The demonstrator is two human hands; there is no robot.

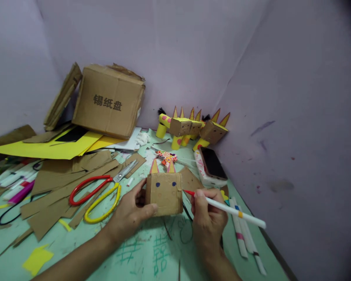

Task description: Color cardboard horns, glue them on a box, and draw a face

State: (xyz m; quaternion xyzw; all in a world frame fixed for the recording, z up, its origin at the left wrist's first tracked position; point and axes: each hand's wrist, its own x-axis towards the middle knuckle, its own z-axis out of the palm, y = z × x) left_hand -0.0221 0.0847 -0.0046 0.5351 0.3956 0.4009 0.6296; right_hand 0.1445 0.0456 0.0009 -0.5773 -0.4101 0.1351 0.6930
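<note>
My left hand (pixel 134 207) grips a small cardboard box head (pixel 165 197) by its left side, thumb on the front face. The head has two blue dot eyes, faint marks below them and two pointed horns (pixel 154 167) on top. In my right hand (pixel 209 218) is a white felt-tip marker (pixel 236 212) with a red tip, which points left, close to the head's right edge; I cannot tell if it touches. A brown cardboard piece (pixel 190 177) lies behind the head.
Red-and-yellow-handled scissors (pixel 102 189) lie among cardboard scraps (pixel 55 175) on the left. Yellow giraffe-like figures (pixel 179 127) stand at the back. A phone (pixel 214 162) rests on a white box, with markers (pixel 242 230) in front. A large carton (pixel 109 99) leans by the wall.
</note>
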